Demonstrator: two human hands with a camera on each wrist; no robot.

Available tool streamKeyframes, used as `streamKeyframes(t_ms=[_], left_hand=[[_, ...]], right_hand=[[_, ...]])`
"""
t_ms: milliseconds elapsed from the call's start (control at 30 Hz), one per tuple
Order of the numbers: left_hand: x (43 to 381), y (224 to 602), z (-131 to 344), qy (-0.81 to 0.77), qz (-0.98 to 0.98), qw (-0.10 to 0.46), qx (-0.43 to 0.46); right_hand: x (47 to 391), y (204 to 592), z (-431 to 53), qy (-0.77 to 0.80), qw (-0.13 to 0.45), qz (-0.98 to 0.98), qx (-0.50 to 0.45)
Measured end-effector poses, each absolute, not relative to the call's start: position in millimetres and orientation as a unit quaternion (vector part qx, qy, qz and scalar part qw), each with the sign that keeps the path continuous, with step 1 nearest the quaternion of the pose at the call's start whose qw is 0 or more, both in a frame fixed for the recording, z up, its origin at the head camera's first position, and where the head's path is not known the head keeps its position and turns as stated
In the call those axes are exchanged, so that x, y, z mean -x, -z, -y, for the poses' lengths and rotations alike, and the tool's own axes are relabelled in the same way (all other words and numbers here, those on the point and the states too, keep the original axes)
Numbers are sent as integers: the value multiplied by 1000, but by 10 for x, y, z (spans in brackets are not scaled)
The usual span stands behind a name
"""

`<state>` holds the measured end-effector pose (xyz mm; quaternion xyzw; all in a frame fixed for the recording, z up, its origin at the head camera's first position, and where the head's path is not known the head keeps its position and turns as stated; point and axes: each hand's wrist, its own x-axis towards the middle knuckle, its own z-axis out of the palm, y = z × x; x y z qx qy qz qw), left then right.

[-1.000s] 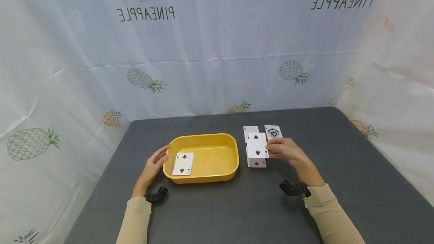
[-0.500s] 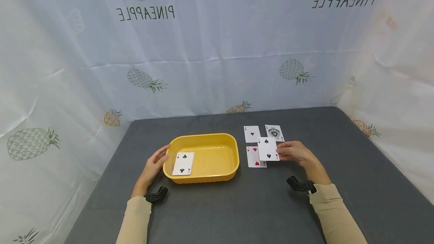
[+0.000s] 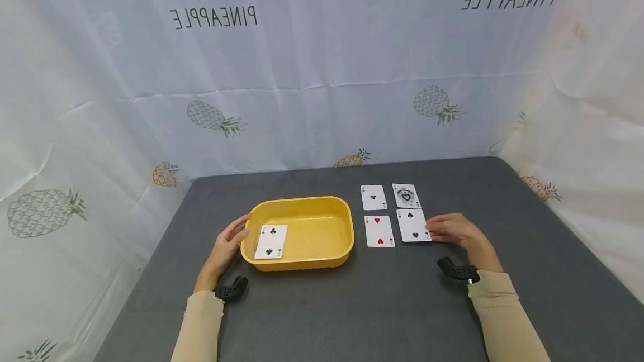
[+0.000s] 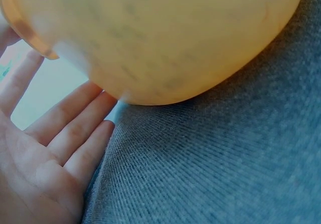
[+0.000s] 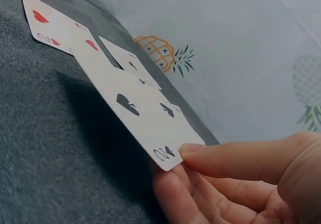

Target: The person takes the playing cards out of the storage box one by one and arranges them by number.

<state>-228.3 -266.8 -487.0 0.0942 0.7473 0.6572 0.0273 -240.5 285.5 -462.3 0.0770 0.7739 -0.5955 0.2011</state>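
A two of spades card [image 3: 414, 225] is pinched at its right edge between the thumb and fingers of my right hand [image 3: 457, 232]. In the right wrist view this playing card [image 5: 135, 103] is raised over the cloth, casting a dark shadow below. Left of it lies the two of hearts [image 3: 379, 232]. Behind are the ace of clubs [image 3: 374, 198] and the ace of spades [image 3: 406, 196]. My left hand [image 3: 224, 247] touches the left side of a yellow tray [image 3: 322, 265], its fingers extended against the wall in the left wrist view.
Inside the tray, at its left end, lies a two of clubs card [image 3: 271, 242]. Dark grey cloth [image 3: 322, 317] covers the table. A pale curtain [image 3: 312, 60] printed with pineapples hangs behind and at both sides.
My right hand has carried the two of spades rightward from above the two of hearts to beside it, uncovering the two of hearts and ace of clubs. My left hand stays at the tray.
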Motion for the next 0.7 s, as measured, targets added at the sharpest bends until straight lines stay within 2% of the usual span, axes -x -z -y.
streamKeyframes(t_ms=[700], left_hand=[[2293,4869,2677,-645,-760,36,-73]], right_hand=[[2377,4588,-2870,557,187,-801,-113]])
